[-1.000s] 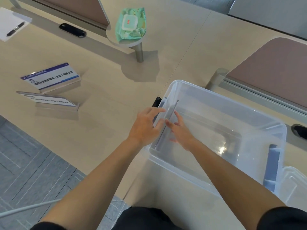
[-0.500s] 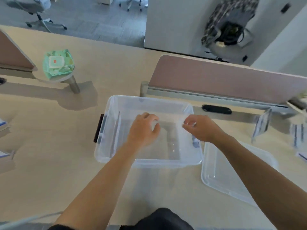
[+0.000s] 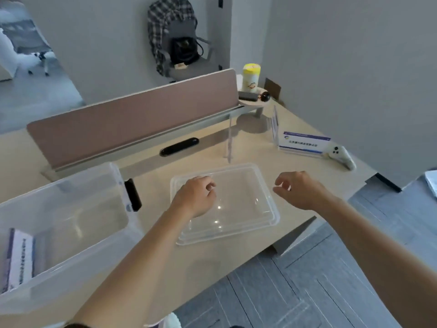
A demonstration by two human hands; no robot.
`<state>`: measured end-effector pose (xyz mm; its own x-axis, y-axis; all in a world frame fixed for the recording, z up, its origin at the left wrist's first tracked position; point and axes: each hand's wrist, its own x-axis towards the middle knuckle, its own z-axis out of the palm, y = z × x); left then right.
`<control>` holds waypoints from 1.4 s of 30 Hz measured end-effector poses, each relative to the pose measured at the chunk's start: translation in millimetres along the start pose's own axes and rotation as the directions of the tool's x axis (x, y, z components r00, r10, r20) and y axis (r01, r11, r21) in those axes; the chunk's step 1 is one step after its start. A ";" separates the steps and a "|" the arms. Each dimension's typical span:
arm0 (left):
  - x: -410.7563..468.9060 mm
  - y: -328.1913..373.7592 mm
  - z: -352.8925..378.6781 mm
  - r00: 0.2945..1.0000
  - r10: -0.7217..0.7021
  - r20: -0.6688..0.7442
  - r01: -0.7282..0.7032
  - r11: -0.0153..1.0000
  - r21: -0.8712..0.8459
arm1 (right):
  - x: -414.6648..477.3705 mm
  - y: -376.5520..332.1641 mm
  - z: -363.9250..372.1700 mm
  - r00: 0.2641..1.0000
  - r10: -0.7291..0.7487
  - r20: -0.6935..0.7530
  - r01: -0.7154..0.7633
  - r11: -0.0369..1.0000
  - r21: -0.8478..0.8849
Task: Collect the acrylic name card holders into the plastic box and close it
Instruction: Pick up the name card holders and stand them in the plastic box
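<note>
The left hand (image 3: 195, 197) is loosely curled above the clear lid (image 3: 248, 209) lying on the desk (image 3: 153, 245); nothing is gripped. The right hand (image 3: 300, 190) is half open, empty, beside the lid. The plastic box (image 3: 71, 185) is positioned at left, uncovered, with a name card holder (image 3: 20, 256) inside; another holder (image 3: 303, 144) is seen standing at far right.

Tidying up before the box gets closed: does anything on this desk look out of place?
Nothing spilled or damaged. Three card holders remain outside the plastic box, and a white game controller lies beside one.
</note>
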<state>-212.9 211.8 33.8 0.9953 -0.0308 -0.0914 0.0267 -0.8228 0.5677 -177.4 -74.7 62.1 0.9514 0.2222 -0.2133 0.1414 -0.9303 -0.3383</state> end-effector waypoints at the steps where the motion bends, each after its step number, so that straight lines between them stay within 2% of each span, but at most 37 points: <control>1: 6.5 19.0 10.0 1.000 0.010 0.023 -0.010 1.000 0.011 | -5.2 20.6 -7.1 1.000 0.015 -0.008 -0.015 1.000 0.000; 7: 62.6 108.0 58.1 0.990 0.071 0.120 -0.080 0.994 0.072 | -9.3 123.8 -41.2 0.991 0.107 -0.083 -0.103 0.993 0.055; 11: 119.1 145.5 83.6 0.986 0.115 0.119 -0.125 0.988 0.087 | 14.0 173.6 -59.0 0.977 0.174 -0.124 -0.169 0.984 0.049; 17: 224.2 178.4 123.7 0.983 0.163 0.089 -0.165 0.986 0.009 | 82.8 227.7 -97.7 0.964 0.227 -0.140 -0.237 0.970 -0.059; 22: 300.2 187.2 149.3 0.984 0.153 0.091 -0.156 0.987 0.033 | 152.5 260.5 -123.4 0.968 0.232 -0.090 -0.245 0.954 -0.173; 30: 394.8 199.1 201.0 0.984 0.123 0.129 -0.151 0.959 0.240 | 269.5 306.4 -109.8 0.982 0.173 0.072 -0.151 0.959 -0.239; 35: 429.9 208.3 239.0 0.983 0.089 0.163 -0.151 0.895 0.420 | 333.0 340.2 -84.1 0.964 0.051 0.260 0.019 0.965 -0.260; 39: 446.8 224.7 264.2 0.974 -0.044 0.222 -0.084 0.840 0.535 | 361.7 365.1 -57.5 0.914 -0.048 0.402 0.150 0.963 -0.226; 42: 450.3 237.1 270.4 0.969 -0.154 0.195 0.003 0.791 0.612 | 371.1 375.7 -50.3 0.880 -0.134 0.456 0.221 0.964 -0.144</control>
<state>216.5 -150.6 -94.1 0.9420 -0.0134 -0.3354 -0.0328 -0.9981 -0.0524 242.6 -356.5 -98.2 0.6931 0.4530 -0.5608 0.3864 -0.8901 -0.2416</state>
